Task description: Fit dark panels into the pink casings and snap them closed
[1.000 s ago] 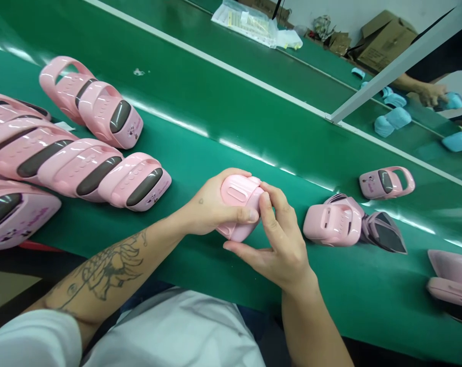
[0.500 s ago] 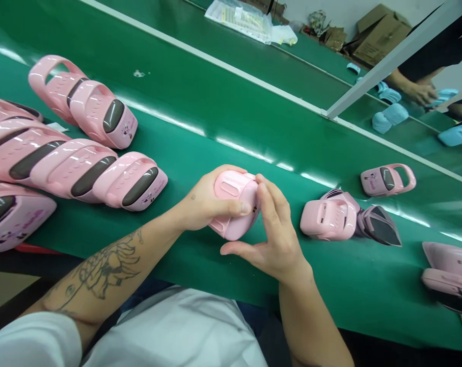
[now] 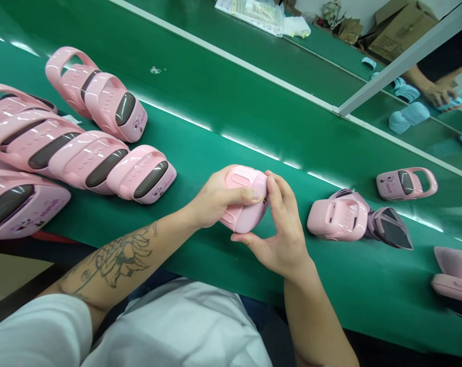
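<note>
A rounded pink plastic housing is held above the green bench, its ribbed side turned up. My left hand wraps around its left side, with the thumb laid across the top. My right hand grips its right end, fingertips at the far edge and thumb at the near lower edge. To the right of my hands lies a pink housing with a slot, touching mauve and dark casing parts. Left of my hands is a handled pink housing with a dark window, the end of an overlapping row.
More pink housings are lined up at the left. One handled housing stands at the right, and pink parts sit at the right edge. Beyond a metal post, another person's hands hold a blue part. Cardboard box behind.
The view has shifted slightly, so the bench items appear displaced. Both my hands stay on the pink housing with nearly the same grip. The other person's hands and blue part have moved.
</note>
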The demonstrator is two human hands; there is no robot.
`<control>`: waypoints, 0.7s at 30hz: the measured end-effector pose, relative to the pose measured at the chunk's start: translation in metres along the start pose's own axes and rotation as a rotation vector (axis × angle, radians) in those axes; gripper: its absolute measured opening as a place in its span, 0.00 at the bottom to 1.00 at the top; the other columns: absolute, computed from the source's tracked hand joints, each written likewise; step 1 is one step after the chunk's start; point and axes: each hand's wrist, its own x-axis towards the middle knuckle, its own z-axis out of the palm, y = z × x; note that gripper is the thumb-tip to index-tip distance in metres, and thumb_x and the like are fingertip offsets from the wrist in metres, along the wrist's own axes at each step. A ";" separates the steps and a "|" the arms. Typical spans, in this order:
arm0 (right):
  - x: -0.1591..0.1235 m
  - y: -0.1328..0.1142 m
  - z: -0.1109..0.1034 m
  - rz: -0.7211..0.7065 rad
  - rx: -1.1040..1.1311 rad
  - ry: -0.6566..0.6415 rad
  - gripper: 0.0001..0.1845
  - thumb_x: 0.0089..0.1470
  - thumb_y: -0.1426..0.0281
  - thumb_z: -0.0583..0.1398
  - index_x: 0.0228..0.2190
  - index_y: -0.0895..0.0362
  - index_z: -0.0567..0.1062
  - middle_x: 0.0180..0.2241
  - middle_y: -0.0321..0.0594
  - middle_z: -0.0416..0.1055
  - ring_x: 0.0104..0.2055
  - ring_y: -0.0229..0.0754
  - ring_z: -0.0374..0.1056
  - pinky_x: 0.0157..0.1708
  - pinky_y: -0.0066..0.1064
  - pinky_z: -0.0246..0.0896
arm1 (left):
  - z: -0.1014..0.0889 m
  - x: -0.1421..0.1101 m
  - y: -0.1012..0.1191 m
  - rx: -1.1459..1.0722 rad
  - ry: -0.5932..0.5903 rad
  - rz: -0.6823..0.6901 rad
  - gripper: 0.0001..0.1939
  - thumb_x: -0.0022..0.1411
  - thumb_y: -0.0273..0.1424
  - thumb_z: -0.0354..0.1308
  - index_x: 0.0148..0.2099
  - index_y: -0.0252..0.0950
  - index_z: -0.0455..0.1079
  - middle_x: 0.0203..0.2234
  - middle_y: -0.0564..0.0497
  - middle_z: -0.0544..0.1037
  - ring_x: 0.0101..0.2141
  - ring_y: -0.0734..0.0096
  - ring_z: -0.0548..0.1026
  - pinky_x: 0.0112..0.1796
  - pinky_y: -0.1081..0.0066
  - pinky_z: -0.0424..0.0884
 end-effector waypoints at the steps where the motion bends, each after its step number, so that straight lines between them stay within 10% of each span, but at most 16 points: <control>1: 0.000 0.001 0.000 0.003 0.003 0.001 0.61 0.61 0.48 0.72 0.80 0.51 0.47 0.75 0.59 0.58 0.77 0.70 0.58 0.73 0.69 0.62 | 0.000 0.000 0.000 0.004 0.010 0.004 0.31 0.45 0.39 0.81 0.49 0.32 0.76 0.40 0.45 0.84 0.38 0.62 0.80 0.38 0.66 0.77; 8: -0.003 -0.001 0.007 0.250 0.286 0.114 0.68 0.53 0.33 0.69 0.80 0.43 0.45 0.81 0.52 0.48 0.81 0.68 0.52 0.74 0.68 0.61 | -0.002 -0.009 0.004 0.004 -0.045 0.337 0.42 0.48 0.42 0.83 0.61 0.38 0.72 0.55 0.40 0.82 0.50 0.51 0.83 0.45 0.63 0.80; 12: 0.002 -0.015 0.020 0.520 0.750 0.130 0.47 0.69 0.37 0.56 0.76 0.49 0.57 0.72 0.54 0.67 0.71 0.60 0.71 0.64 0.55 0.77 | 0.002 -0.018 0.000 -0.006 -0.079 0.595 0.51 0.53 0.49 0.81 0.72 0.46 0.64 0.64 0.38 0.77 0.53 0.46 0.82 0.48 0.59 0.81; 21: 0.007 -0.012 0.020 0.582 1.067 0.194 0.38 0.71 0.42 0.55 0.69 0.53 0.71 0.60 0.52 0.81 0.65 0.61 0.77 0.64 0.58 0.76 | -0.011 -0.014 0.004 0.211 -0.094 0.508 0.57 0.51 0.57 0.80 0.77 0.44 0.65 0.69 0.36 0.74 0.66 0.36 0.74 0.62 0.54 0.75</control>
